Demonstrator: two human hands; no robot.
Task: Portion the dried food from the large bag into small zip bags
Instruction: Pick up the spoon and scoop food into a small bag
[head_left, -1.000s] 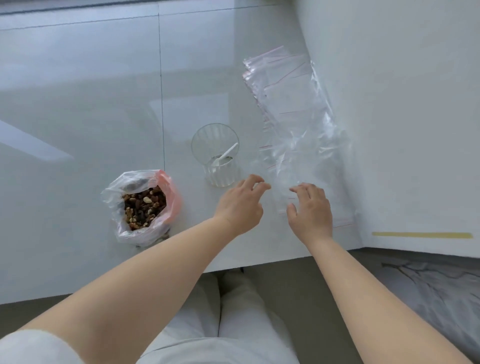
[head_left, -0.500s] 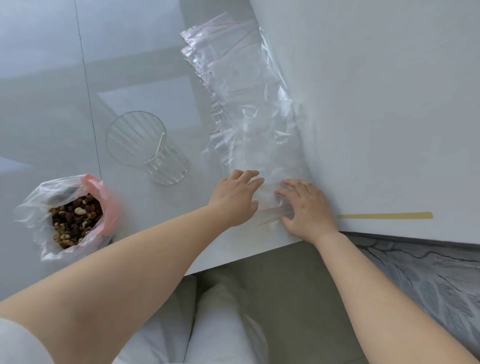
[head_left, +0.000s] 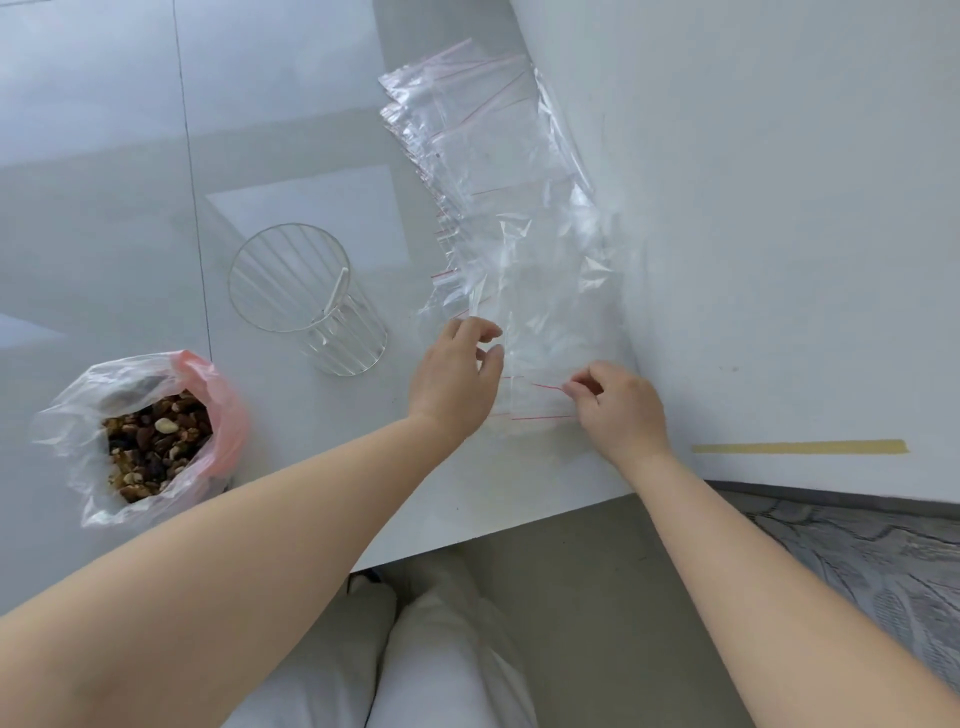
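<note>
The large plastic bag (head_left: 78, 426) stands open at the left of the white table, full of brown dried food (head_left: 156, 447). A long pile of clear small zip bags (head_left: 498, 171) with red seal lines runs along the wall on the right. My right hand (head_left: 618, 410) pinches the red-lined edge of the nearest zip bag (head_left: 540, 364) between thumb and fingertips. My left hand (head_left: 457, 379) rests on that bag's left side with curled fingers; whether it grips the plastic is unclear.
A ribbed clear glass (head_left: 306, 301) with a white spoon (head_left: 337, 288) inside stands between the food bag and the zip bags. A white wall (head_left: 779, 208) rises right of the pile. The table edge (head_left: 493, 530) runs just below my hands, above my lap.
My hands shifted from lying flat on the near end of the pile to lifting; the right fingers now pinch a bag's edge. The camera has swung toward the pile.
</note>
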